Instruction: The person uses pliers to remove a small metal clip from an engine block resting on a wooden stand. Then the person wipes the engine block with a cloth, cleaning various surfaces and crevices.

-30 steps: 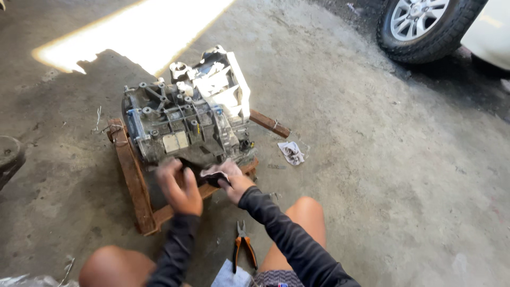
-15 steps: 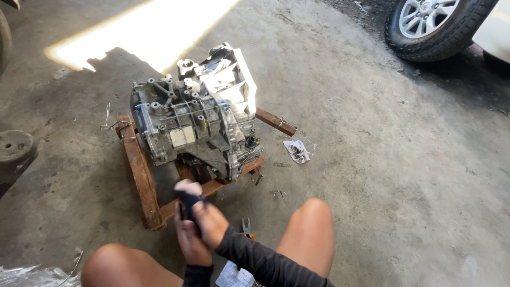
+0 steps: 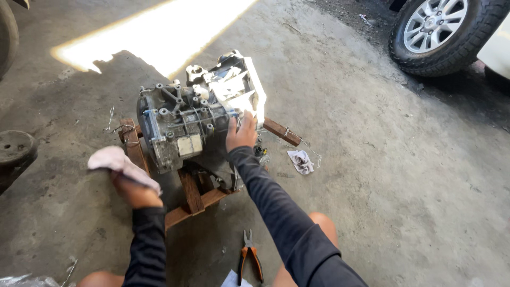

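1. Head view, main item: grey cast-metal gearbox housing (image 3: 199,114), bolted and ribbed, lying on its side on the concrete floor (image 3: 372,175); its upper, open end catches bright sunlight.
2. Support: wooden pallet frame (image 3: 188,194), brown slats, directly under the gearbox housing, one slat end jutting out toward the right.
3. Right hand (image 3: 241,133): arm in a long black sleeve, palm laid flat on the right flank of the gearbox housing, fingers spread against the metal; pressed on it, not wrapped around any part.
4. Left hand (image 3: 133,188): raised just left of the pallet frame, clear of the housing, fingers closed around a pale pinkish rag (image 3: 119,162) that drapes over the knuckles.
5. The two hands are well apart, the housing's lower corner between them.
6. Pliers (image 3: 249,260), orange-and-black handles, lying on the floor near the person's knee (image 3: 321,223), touching neither hand.
7. Crumpled scrap of paper or cloth (image 3: 302,161), white-grey, on the floor just right of the pallet frame.
8. Car wheel (image 3: 443,29), silver alloy rim with black tyre, top right, well apart from the work.
9. Dark round metal disc (image 3: 16,151), left edge, on the floor.
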The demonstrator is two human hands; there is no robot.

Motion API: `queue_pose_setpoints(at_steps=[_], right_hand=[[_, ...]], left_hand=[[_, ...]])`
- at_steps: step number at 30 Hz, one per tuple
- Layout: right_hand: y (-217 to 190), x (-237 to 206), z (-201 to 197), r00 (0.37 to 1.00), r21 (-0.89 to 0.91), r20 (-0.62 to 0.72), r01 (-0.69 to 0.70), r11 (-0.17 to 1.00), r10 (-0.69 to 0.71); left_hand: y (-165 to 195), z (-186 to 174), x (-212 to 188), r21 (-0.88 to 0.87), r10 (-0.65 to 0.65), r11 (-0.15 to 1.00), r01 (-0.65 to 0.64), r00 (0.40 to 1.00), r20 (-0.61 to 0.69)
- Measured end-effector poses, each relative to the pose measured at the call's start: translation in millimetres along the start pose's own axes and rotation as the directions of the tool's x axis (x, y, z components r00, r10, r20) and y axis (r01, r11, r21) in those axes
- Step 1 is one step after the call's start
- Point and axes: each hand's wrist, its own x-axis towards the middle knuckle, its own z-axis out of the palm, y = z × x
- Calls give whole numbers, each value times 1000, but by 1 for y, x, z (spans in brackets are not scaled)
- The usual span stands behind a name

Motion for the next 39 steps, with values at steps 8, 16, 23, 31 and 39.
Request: queue_pose_setpoints(at_steps=[8, 16, 23, 31, 39], right_hand=[[-14, -13, 12, 995, -109, 31, -96, 989, 100], [-29, -5, 6, 995, -143, 49, -77, 987, 85], [-29, -5, 5, 994, -184, 62, -83, 979, 96], [-37, -4, 1, 992, -162, 74, -91, 983, 104], [-35, -2, 3, 991, -165, 76, -96, 982, 109]], left_hand=[[24, 67, 60, -299, -346, 794, 529, 798, 494], [-16, 117, 174, -171, 324, 946, -275, 796, 510], [-57, 105, 120, -472, -311, 671, 572, 795, 521], [-52, 32, -1, 7, -1, 1000, -3, 894, 448], [-47, 111, 157, -212, 183, 974, -78, 822, 539]])
